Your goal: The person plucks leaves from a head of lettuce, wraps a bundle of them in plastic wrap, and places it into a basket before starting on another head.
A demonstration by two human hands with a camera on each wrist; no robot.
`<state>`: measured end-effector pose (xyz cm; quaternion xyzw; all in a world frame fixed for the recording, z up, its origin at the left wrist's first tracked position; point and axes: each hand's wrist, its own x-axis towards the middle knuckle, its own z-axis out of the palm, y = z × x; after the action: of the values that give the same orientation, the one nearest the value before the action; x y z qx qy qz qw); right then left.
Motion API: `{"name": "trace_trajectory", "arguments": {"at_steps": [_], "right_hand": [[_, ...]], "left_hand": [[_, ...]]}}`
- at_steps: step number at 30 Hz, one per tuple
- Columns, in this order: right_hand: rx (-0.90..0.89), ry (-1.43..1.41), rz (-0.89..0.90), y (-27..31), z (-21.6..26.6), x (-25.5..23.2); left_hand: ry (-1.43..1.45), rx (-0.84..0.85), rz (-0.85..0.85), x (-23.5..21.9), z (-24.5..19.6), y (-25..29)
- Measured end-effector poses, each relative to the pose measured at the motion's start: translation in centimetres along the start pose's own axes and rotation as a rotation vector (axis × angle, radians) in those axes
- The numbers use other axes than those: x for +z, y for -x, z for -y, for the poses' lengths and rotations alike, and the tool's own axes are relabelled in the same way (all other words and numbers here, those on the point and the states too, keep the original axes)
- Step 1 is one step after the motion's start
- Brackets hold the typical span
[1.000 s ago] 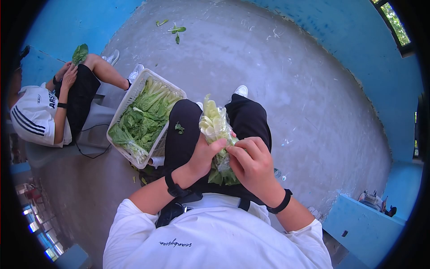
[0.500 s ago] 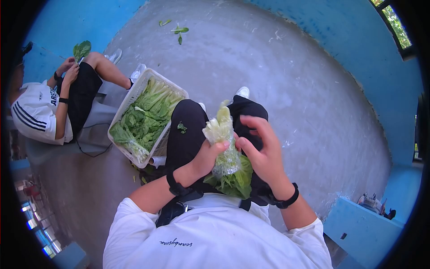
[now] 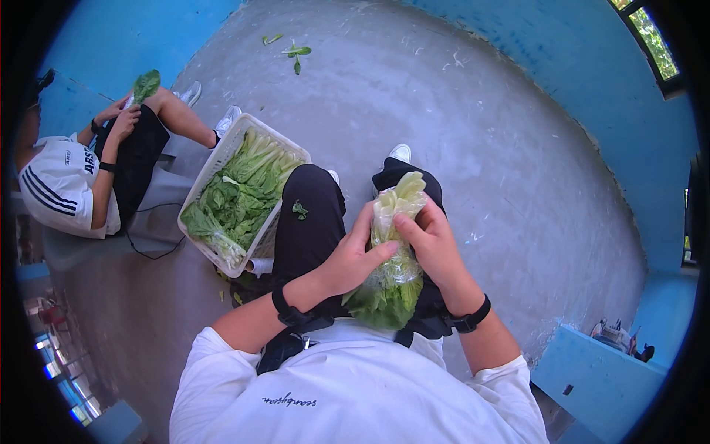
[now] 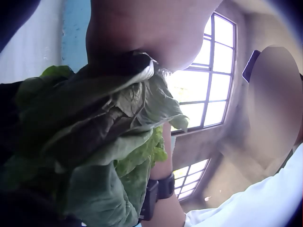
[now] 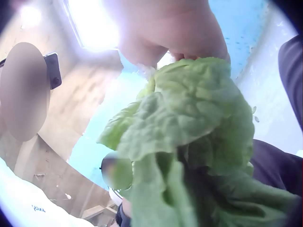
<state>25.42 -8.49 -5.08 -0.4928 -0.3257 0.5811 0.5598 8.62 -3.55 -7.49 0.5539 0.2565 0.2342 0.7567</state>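
Observation:
A bundle of leafy greens (image 3: 396,274), its middle wrapped in clear film, lies over the lap with pale stems pointing away and leaves toward the body. The left hand (image 3: 353,259) grips its left side, thumb on top. On the other side the right hand (image 3: 441,248) holds the stem part, thumb across the film. Dark leaves (image 4: 113,118) hang below the left hand (image 4: 147,33) in the left wrist view. In the right wrist view, green leaves (image 5: 189,109) spread under the right hand (image 5: 175,28); the fingertips are partly hidden.
A white crate (image 3: 194,194) of greens stands left of the legs, with a white roll (image 3: 259,266) beside it. Another person (image 3: 70,181) sits at the left holding a leafy stalk (image 3: 146,86). Loose leaves (image 3: 297,52) lie on the floor; a leaf scrap (image 3: 299,210) rests on the knee.
The bundle has shifted right and turned slightly. The right hand came off it, fingers spread, and now holds it again near the stems. The left hand has moved right with it.

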Motion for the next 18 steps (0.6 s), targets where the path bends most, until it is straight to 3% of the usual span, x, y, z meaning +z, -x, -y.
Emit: {"name": "trace_trajectory", "arguments": {"at_steps": [6,9,12,15,18], "right_hand": [[0.039,-0.152,-0.193,0.1,0.4,1.0],[0.013,-0.167,-0.201,-0.2,-0.7,0.9],[-0.118,-0.006,-0.152,0.0,-1.8,2.0],[-0.052,0.117,-0.124,0.1,-1.6,2.0],[0.042,0.151,-0.112,-0.4,-0.9,1.9]], "left_hand": [[-0.284,0.102,0.028,0.2,-1.9,0.8],[-0.318,-0.025,0.108,-0.1,-2.1,0.2],[-0.43,0.026,0.034,0.3,-1.0,0.3],[-0.459,0.148,0.063,0.1,0.1,-0.2],[-0.641,-0.07,0.045,1.0,-0.9,0.3]]}}
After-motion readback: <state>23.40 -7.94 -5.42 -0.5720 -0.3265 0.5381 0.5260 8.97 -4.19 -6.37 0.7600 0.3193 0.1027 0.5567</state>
